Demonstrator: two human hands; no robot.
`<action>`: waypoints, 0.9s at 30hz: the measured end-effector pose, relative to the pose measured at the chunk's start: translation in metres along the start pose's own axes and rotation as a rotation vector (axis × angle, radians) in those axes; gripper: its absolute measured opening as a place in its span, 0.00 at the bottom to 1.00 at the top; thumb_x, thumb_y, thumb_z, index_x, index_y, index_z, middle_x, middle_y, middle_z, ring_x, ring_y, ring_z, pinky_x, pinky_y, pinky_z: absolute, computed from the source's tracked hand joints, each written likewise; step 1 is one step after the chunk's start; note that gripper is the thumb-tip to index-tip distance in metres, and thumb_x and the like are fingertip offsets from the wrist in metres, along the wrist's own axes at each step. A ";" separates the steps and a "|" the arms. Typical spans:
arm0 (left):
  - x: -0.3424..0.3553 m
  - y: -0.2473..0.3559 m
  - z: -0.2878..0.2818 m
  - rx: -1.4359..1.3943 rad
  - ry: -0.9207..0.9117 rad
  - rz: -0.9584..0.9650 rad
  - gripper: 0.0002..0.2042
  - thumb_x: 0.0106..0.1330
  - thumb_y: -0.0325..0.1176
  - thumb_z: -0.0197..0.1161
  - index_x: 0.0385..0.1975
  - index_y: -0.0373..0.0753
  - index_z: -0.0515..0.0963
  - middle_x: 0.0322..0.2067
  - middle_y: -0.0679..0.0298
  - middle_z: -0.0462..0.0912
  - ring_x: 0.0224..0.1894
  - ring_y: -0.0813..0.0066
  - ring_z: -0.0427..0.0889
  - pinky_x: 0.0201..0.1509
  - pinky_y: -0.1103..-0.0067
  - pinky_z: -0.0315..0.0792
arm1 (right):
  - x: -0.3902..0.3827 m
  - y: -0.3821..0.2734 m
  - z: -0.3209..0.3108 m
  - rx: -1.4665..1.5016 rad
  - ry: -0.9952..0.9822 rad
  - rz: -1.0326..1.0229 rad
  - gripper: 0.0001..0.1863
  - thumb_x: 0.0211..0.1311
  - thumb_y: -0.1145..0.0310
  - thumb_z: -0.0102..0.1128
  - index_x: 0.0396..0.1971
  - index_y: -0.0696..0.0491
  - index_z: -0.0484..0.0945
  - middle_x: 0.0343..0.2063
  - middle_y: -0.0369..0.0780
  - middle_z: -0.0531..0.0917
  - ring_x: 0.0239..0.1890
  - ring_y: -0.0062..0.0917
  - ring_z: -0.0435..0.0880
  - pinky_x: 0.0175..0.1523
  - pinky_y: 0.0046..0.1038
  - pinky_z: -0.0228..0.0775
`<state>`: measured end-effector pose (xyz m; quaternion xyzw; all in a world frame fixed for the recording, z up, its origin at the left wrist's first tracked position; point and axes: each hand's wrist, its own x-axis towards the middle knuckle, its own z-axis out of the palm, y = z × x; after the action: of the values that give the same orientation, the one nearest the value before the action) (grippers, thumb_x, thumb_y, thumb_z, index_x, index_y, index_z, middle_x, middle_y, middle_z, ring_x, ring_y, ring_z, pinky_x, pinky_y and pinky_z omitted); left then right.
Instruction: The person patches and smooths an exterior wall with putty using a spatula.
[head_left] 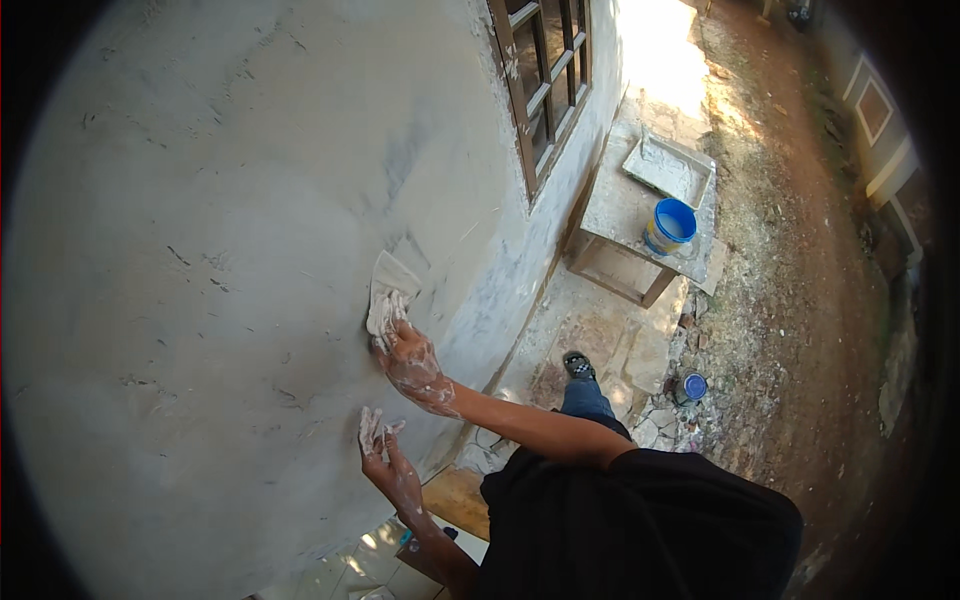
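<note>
My right hand (408,362), smeared with white plaster up to the wrist, is closed around a putty knife (397,277). The knife's wide, pale blade lies against the grey plastered wall (240,250), and its handle is hidden under my fingers. Lower down, my left hand (390,465) is raised close to the wall with its fingers apart. White paste coats those fingertips, and I see no tool in them. Dark nicks and scratches mark the wall, with a smoother, bluish-grey streak above the blade.
A brown-framed window (545,90) is set in the wall ahead. Beside the wall stands a low wooden table (610,215) bearing a plaster-covered tray (668,172) and a blue-rimmed bucket (670,226). A small blue-topped can (691,388) sits on the rubble near my foot (578,365).
</note>
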<state>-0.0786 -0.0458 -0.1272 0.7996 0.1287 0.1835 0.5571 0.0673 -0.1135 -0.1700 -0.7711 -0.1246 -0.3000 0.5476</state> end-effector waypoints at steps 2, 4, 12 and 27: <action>0.003 -0.002 -0.002 0.001 -0.007 0.015 0.19 0.65 0.21 0.45 0.56 0.23 0.63 0.51 0.50 0.73 0.40 0.66 0.78 0.49 0.75 0.70 | -0.005 0.004 0.003 -0.022 -0.014 -0.052 0.12 0.47 0.74 0.61 0.34 0.61 0.75 0.32 0.47 0.76 0.28 0.42 0.78 0.33 0.37 0.73; 0.008 -0.006 -0.004 0.014 -0.030 0.023 0.19 0.65 0.21 0.45 0.56 0.22 0.62 0.51 0.50 0.73 0.41 0.66 0.79 0.49 0.75 0.70 | -0.012 0.009 0.003 -0.044 -0.023 -0.097 0.12 0.46 0.74 0.61 0.33 0.61 0.75 0.33 0.48 0.75 0.28 0.42 0.77 0.33 0.37 0.73; 0.020 -0.008 0.007 0.057 -0.102 0.051 0.19 0.65 0.22 0.46 0.56 0.22 0.62 0.51 0.48 0.73 0.40 0.66 0.79 0.48 0.75 0.71 | -0.030 0.019 -0.023 -0.234 -0.416 -0.327 0.10 0.43 0.73 0.58 0.27 0.62 0.75 0.30 0.47 0.75 0.31 0.37 0.80 0.33 0.32 0.75; 0.015 0.001 0.006 0.022 -0.061 0.081 0.19 0.67 0.23 0.46 0.58 0.25 0.62 0.51 0.49 0.74 0.39 0.67 0.80 0.47 0.78 0.71 | 0.046 0.084 -0.072 0.329 -0.212 -0.090 0.16 0.42 0.84 0.56 0.36 0.57 0.77 0.35 0.43 0.79 0.36 0.39 0.79 0.41 0.32 0.74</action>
<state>-0.0623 -0.0449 -0.1255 0.8156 0.0813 0.1800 0.5439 0.1240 -0.2168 -0.1918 -0.6920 -0.2634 -0.2169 0.6362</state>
